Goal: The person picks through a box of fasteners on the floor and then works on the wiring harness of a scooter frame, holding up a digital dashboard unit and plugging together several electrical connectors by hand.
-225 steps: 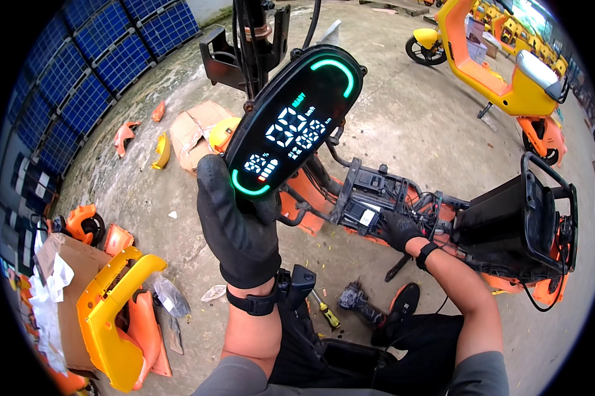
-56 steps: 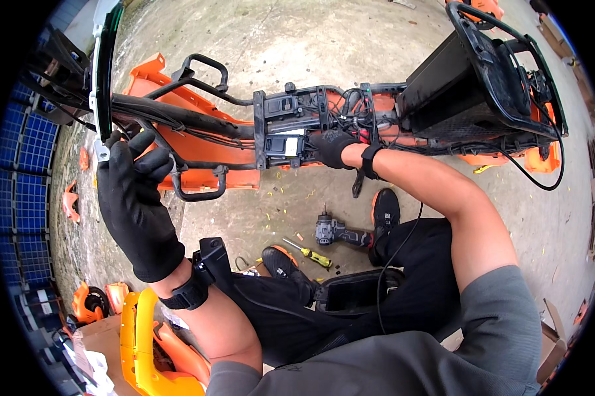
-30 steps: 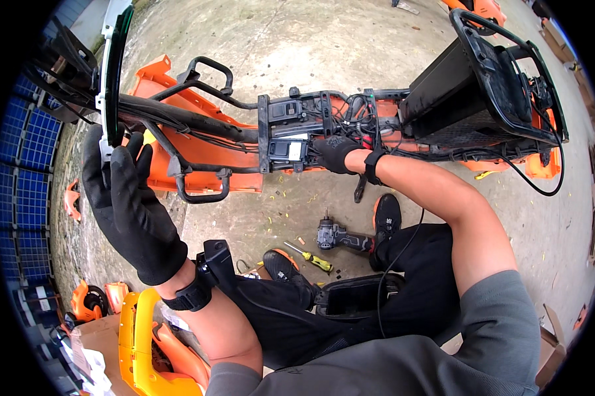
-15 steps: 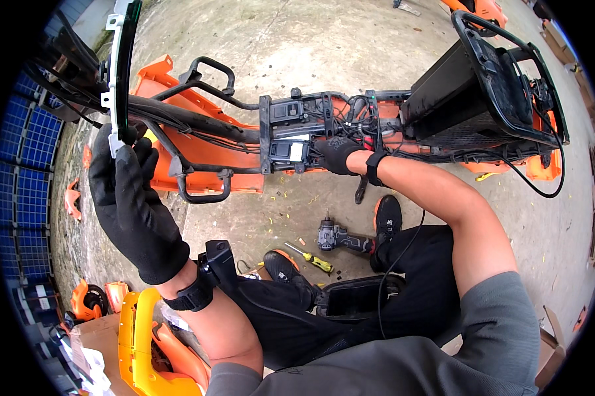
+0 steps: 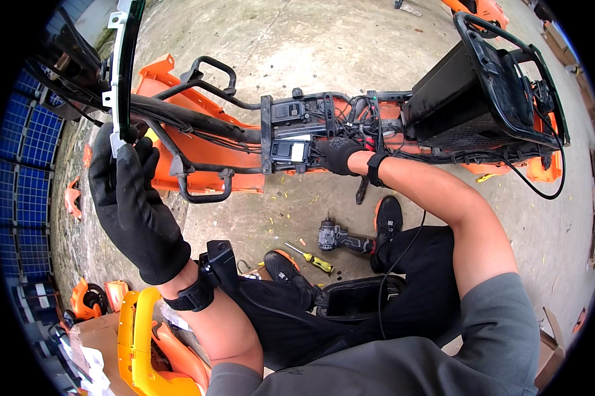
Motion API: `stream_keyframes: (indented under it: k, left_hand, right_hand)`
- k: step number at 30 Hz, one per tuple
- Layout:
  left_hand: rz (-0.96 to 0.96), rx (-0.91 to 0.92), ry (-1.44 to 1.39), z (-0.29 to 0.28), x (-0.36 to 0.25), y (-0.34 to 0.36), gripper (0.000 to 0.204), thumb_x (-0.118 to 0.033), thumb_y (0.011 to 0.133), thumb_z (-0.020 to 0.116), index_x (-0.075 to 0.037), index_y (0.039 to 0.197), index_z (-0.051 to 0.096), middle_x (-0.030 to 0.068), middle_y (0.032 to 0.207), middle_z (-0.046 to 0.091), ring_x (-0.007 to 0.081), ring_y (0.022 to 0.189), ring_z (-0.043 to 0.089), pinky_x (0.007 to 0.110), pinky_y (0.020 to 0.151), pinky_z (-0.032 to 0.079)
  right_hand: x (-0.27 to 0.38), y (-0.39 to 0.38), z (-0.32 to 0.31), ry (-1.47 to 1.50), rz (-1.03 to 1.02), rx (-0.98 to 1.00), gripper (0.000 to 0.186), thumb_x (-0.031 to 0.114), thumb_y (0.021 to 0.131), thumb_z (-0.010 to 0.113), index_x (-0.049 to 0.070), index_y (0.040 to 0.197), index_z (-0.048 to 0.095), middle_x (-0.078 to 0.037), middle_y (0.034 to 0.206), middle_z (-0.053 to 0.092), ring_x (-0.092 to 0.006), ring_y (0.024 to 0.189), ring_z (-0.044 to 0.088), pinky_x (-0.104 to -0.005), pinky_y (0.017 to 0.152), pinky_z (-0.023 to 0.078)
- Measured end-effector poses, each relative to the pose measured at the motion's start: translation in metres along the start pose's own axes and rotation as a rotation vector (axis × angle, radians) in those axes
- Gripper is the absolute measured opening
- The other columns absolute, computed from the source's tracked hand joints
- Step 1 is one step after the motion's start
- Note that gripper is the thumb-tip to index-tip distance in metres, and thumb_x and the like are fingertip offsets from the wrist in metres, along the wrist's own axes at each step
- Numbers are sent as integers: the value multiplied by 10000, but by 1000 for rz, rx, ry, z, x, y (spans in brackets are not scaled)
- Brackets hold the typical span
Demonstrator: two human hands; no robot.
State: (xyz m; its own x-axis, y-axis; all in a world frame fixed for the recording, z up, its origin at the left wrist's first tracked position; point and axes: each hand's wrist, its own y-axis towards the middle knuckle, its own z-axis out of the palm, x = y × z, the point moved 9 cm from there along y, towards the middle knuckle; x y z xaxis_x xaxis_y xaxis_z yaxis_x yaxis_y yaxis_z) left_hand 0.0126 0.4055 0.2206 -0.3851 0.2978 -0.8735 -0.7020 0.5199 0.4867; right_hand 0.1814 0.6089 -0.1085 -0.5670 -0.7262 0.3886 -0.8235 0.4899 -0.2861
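Note:
In my black-gloved left hand (image 5: 138, 204) is the lower end of a thin upright panel with a white tabbed edge and a dark glossy face (image 5: 118, 79); fingers and thumb close round it. My right hand (image 5: 340, 156), also gloved in black, reaches into the middle of a stripped scooter frame (image 5: 245, 135). Its fingers are curled beside a black box with a pale label (image 5: 291, 152), close to a tangle of cables (image 5: 357, 122). The fingertips are partly hidden, so what they pinch does not show. Orange body panels (image 5: 202, 155) lie under the frame.
A cordless power tool (image 5: 340, 236) and a yellow-handled screwdriver (image 5: 309, 257) lie on the concrete near my feet. A tall black housing (image 5: 446, 92) stands at the frame's right end. Yellow and orange panels (image 5: 138, 343) are at lower left; blue crates (image 5: 30, 158) line the left.

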Motion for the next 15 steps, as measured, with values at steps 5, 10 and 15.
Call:
stream_keyframes:
  k: [5,10,15]
  left_hand:
    - [10,9,0,0,0,0,359,-112,971,472,-16,1317,471,174,1221,585,239,1092,606,300,913,515]
    - [28,25,-10,2,0,0,353,-105,970,471,-11,1310,476,175,1219,587,244,1092,608,296,901,524]
    - [21,15,-18,1,-1,0,344,-100,970,470,-7,1300,484,171,1218,589,244,1083,613,290,890,529]
  right_hand:
    - [2,-1,-2,9,3,-1,369,218,840,584,3,1137,545,-233,983,639,-393,933,622,-481,774,491]
    - [-4,2,3,3,27,13,358,215,839,585,2,1124,549,-231,989,639,-393,935,622,-477,783,491]
    - [1,0,0,4,-7,-11,377,228,837,589,3,1137,547,-226,1001,638,-395,946,617,-479,790,491]
